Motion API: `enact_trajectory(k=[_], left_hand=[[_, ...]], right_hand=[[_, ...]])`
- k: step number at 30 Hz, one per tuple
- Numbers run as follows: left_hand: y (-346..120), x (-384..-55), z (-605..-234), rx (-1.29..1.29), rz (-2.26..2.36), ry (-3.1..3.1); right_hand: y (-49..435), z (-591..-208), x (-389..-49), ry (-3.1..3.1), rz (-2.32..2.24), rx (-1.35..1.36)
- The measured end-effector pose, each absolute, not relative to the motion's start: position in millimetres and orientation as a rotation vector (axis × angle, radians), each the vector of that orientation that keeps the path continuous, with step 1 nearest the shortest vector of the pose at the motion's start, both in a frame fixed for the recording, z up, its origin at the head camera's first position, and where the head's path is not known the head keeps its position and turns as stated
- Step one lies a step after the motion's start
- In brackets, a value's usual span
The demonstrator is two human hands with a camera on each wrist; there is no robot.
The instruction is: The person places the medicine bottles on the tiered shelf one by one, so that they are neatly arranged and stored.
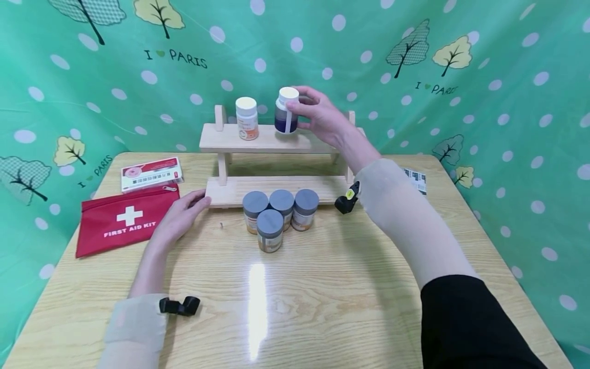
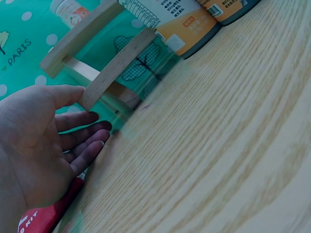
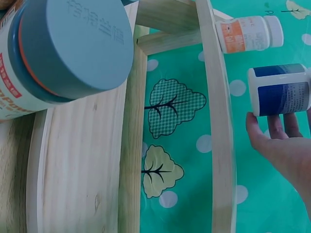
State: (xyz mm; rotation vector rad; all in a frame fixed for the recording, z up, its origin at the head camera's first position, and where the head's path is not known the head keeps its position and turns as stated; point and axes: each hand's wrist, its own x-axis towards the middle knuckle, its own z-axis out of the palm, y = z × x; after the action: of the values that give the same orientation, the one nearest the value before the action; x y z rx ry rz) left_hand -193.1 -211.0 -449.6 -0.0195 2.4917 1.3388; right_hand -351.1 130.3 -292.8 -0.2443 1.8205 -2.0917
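Observation:
My right hand [image 1: 326, 119] grips a pill bottle [image 1: 281, 117] with a white cap and dark blue label, holding it upright over the top tier of a two-tier wooden rack [image 1: 216, 142]. In the right wrist view, the blue bottle [image 3: 279, 92] shows apart from the upper board [image 3: 218, 121], fingers under one side. To its left on that tier stands a white pill bottle [image 1: 247, 120] with an orange label. My left hand [image 1: 178, 219] touches the left end of the lower tier, its other fingers relaxed and loosely bent in the left wrist view [image 2: 43, 131].
Several grey-capped jars [image 1: 270, 225] cluster on the table [image 1: 313, 297] before the rack. At left lie a red first aid pouch [image 1: 110, 236] and a white-and-red medicine box [image 1: 151, 175]. A blister pack [image 1: 417, 180] lies at right, partly behind my right forearm. A green curtain hangs behind.

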Motion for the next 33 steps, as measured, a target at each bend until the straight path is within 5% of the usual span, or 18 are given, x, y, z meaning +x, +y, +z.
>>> enact_trajectory(k=[33], left_hand=[[-210.1, -192.9, -450.0, -0.037, 1.340, 2.488]], right_hand=[[136.0, -311.6, -351.0, 1.880, -2.062, -0.175]])
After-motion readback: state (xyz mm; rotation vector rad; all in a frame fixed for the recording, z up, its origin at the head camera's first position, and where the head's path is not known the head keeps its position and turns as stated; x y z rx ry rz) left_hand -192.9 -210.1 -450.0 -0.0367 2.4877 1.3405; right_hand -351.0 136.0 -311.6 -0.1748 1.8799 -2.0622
